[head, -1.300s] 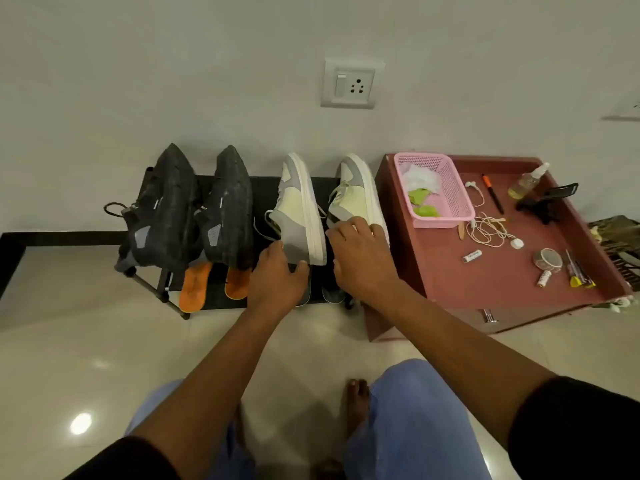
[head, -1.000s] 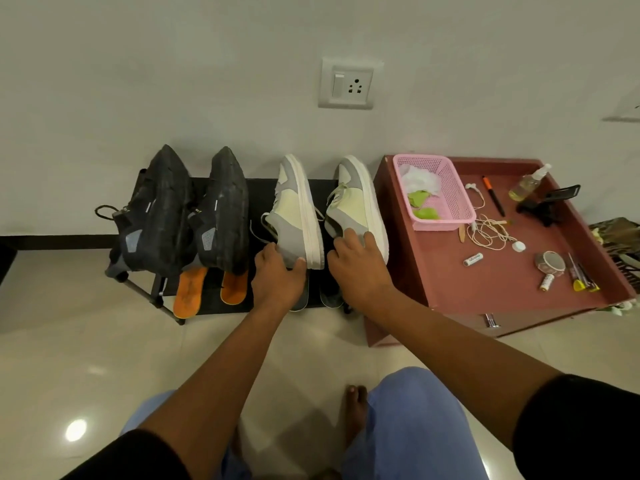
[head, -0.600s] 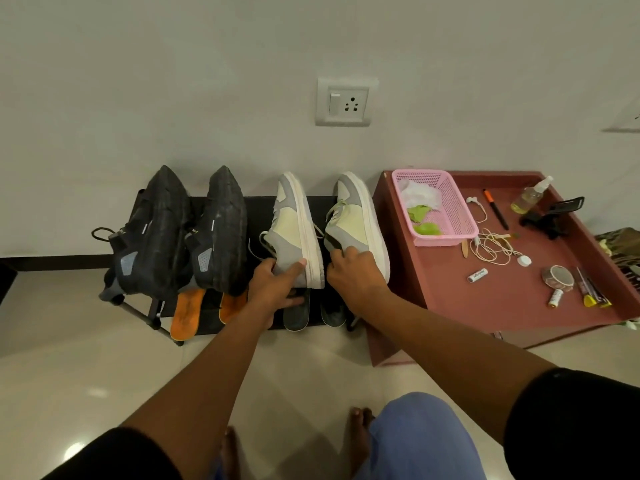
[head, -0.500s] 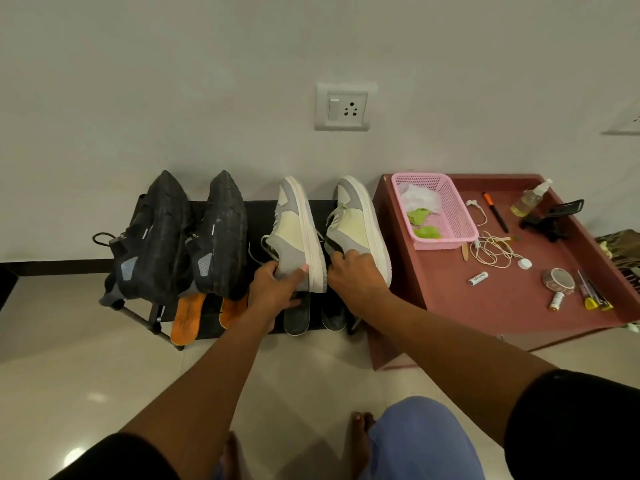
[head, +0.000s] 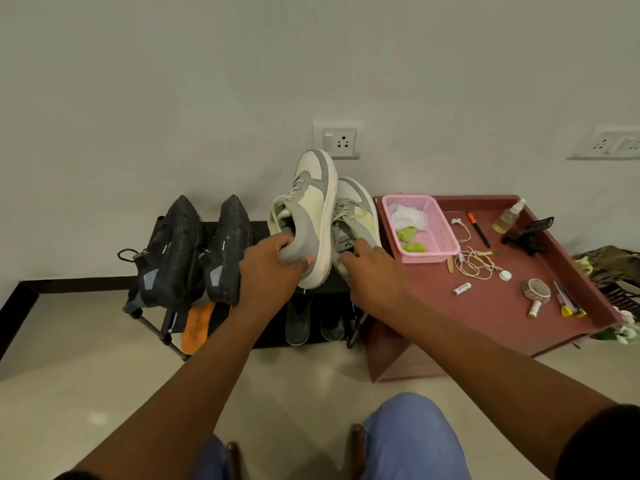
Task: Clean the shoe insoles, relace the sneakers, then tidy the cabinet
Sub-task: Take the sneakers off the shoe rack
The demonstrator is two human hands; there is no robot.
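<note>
Grey-and-cream sneakers are both gripped at the heel. The left hand (head: 273,268) curls round the heel of the left sneaker (head: 311,216), thumb under the sole, holding it toe-up above the black shoe rack (head: 166,327). The right hand (head: 372,271) pinches the heel of the right sneaker (head: 356,220), lower and just right of the first, beside the rack's right end. Half a second ago both sneakers leaned on the rack's top shelf; now they are lifted off it, and both arms reach higher.
</note>
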